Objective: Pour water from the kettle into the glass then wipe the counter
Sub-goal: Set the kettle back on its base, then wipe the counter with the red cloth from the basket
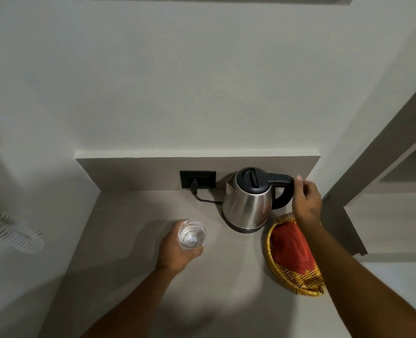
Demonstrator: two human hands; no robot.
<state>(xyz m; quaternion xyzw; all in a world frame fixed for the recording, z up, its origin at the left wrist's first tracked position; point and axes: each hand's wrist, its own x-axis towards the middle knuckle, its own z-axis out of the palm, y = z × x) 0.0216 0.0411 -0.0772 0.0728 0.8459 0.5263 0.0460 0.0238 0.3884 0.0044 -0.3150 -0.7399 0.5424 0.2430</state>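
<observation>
resting in basket (275, 264): red cloth (290, 245)

The right forearm covered part of the wicker basket (275, 264) and the red cloth (290, 245) inside it. The glass (192, 234) was blurred. A coiled white object (14, 231) at the left edge was blurred beyond identification.

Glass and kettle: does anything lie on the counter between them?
No. In the head view, only bare counter separates the glass and kettle.
</observation>
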